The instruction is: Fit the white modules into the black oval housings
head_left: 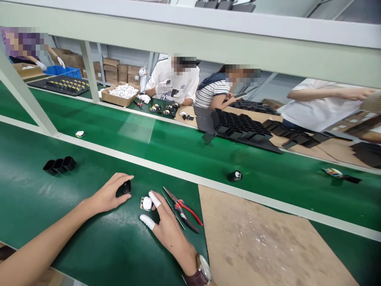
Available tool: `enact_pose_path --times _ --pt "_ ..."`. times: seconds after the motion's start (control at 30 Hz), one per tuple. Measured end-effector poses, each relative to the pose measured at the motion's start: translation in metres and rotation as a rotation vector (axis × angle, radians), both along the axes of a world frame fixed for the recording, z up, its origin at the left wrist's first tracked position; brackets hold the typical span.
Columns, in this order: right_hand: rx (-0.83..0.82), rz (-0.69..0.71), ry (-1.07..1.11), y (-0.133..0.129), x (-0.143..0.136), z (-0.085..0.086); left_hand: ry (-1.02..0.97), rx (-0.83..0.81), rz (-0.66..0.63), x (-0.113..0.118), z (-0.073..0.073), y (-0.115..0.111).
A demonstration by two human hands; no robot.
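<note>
My left hand (108, 194) curves its thumb and fingers around a small black plastic housing (127, 186) on the green bench; part of the housing is hidden in the grip. My right hand (165, 222) wears white finger cots on thumb and index finger, which are spread apart. Just beyond those fingertips lies a small circuit board with a white block on it (147, 203); the index finger is close to its edge, and contact is unclear. Red-and-black long-nose pliers (181, 208) and thin metal tweezers (174, 210) lie beside the right hand.
Three black housings (59, 165) stand at left. A brown board (258, 242) covers the bench at right. Beyond a pale rail (143, 163), a green belt (178, 139) carries a housing (235, 175) and boards. Several co-workers sit opposite, near many black housings (241, 125). A slanted post (29, 95) rises at left.
</note>
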State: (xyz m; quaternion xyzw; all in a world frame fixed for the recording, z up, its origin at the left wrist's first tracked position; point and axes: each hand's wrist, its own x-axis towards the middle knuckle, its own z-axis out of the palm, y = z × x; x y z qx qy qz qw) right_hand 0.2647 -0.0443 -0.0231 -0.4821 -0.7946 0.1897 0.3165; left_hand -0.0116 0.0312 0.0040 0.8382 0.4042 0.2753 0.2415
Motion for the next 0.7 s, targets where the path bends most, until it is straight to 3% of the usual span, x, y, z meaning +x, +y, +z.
enact_pose_path --times 0.1,0.33,0.6,0.7 --pt "-0.009 -0.026 -0.036 -0.003 0.001 -0.001 -0.004 -0.060 -0.011 -0.001 -0.003 -0.002" --pt "0.165 -0.112 -0.118 -0.003 -0.009 -0.006 -0.012 -0.125 0.037 -0.001 -0.004 -0.004" --pt "0.307 -0.086 0.100 -0.009 -0.014 0.026 -0.069 -0.062 -0.100 0.016 -0.002 -0.018" --pt "0.337 -0.068 0.124 -0.012 -0.016 0.028 -0.085 -0.016 -0.163 0.021 -0.003 -0.021"
